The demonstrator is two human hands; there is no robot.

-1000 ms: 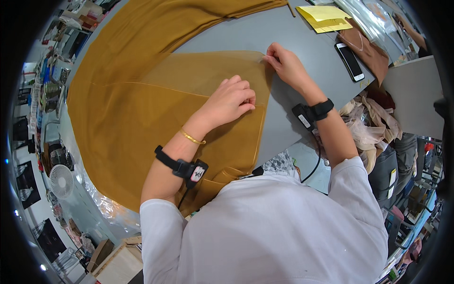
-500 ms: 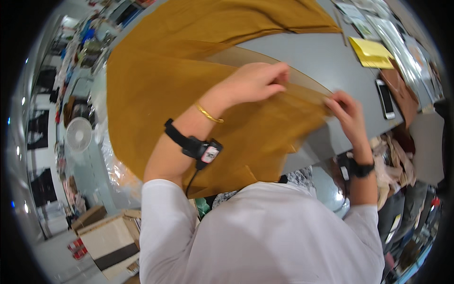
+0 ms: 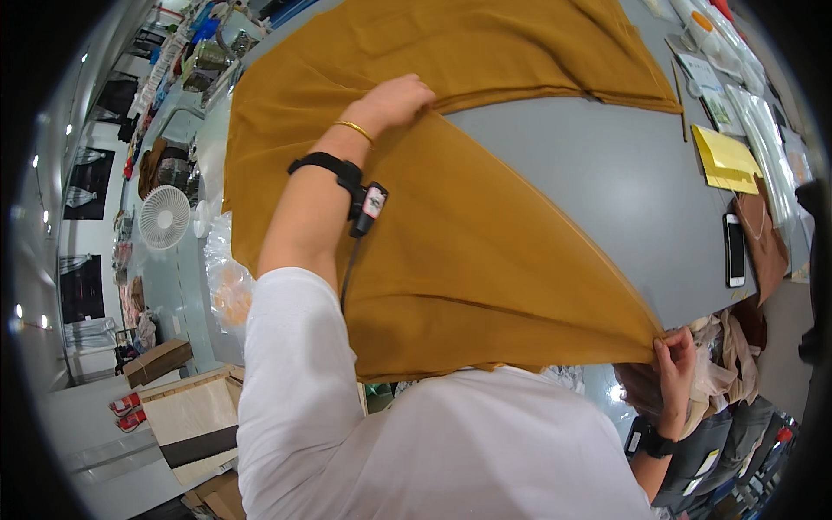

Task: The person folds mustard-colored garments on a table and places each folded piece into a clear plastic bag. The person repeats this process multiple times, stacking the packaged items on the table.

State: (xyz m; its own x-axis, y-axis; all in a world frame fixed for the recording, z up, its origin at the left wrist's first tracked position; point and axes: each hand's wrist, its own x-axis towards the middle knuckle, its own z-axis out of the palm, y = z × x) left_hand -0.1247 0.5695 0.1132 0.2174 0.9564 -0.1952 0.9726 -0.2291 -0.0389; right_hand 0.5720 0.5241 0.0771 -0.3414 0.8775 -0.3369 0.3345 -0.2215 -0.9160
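A large mustard-brown sheer cloth (image 3: 485,234) spreads over the grey table, its near part drawn out toward my body. My right hand (image 3: 676,362) pinches the cloth's near right corner by the table's front edge. Farther off and to the left, my left hand (image 3: 397,100) is closed at the upper end of the same long slanting edge, its fingertips partly hidden behind the knuckles. Between the two hands that edge runs fairly taut. Behind my left hand, another part of the cloth lies in soft layered folds.
Bare grey tabletop (image 3: 563,147) shows between the cloth's two parts. On the right lie a yellow paper (image 3: 726,161), a phone (image 3: 735,251), a brown pouch (image 3: 763,234) and clear plastic sleeves (image 3: 758,143). A white fan (image 3: 165,217) and cardboard boxes (image 3: 158,362) stand left.
My right hand has pulled the cloth's corner nearer and slightly right. My left hand has moved farther away and left, and the edge between them has straightened.
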